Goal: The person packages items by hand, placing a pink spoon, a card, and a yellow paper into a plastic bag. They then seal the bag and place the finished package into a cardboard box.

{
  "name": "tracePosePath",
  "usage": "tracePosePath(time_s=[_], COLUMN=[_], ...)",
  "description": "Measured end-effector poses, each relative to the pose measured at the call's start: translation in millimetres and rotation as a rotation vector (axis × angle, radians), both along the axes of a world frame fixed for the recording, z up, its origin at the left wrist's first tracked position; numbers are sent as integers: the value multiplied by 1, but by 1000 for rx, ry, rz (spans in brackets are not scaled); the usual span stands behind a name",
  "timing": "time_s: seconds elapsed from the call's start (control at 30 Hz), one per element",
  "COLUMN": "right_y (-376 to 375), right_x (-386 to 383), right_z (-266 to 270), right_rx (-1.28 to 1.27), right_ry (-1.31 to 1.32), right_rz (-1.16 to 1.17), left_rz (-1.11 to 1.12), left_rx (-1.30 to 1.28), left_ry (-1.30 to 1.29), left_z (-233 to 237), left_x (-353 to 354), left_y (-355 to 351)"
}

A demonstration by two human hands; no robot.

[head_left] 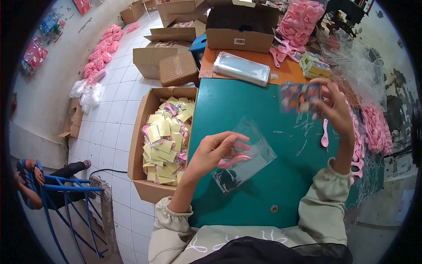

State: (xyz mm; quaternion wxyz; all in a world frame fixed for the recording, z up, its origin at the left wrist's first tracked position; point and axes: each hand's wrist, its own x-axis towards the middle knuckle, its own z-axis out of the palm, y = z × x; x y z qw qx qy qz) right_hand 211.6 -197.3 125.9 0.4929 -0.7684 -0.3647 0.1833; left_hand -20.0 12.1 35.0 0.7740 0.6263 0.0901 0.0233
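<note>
My left hand [215,152] is closed on a clear plastic bag [255,163], which spreads out over the green table [228,101]. A pink shape shows among those fingers, partly hidden by them. Toward the far right, my right hand [332,105] pinches a colourful printed card [300,97] by its right edge, raised over the table and blurred. Below that hand lies a pink spoon [325,133], with thin strips of clear plastic [303,132] beside it.
A carton [136,171] of packed yellow cards adjoins the table's left edge. At the back are a stack of clear bags [241,68], card packs [315,65] and bundled pink spoons [301,22]. A person [33,180] sits near a blue railing at left.
</note>
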Motion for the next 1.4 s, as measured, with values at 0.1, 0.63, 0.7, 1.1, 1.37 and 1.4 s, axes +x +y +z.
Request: tracePosePath(time_s=[0.1, 0.63, 0.7, 1.1, 1.37, 1.4], right_y=[4, 21, 22, -10, -10, -7], right_x=[-56, -90, -88, -85, -90, -92], right_z=[3, -31, -54, -82, -78, -79], right_rx=[-6, -299, -53, -21, -144, -111], right_ry=[1, -306, -326, 518, 202, 181], right_rz=[181, 524, 515, 192, 72, 27], left_rz=[-20, -83, -45, -146, -10, 120], left_rx=[33, 569, 686, 110, 282, 451], left_ry=[-28, -65, -38, -2, 9, 10], left_z=[1, 6, 1, -29, -31, -33], left_x=[5, 4, 3, -21, -19, -19], left_y=[-6, -35, -37, -1, -12, -19])
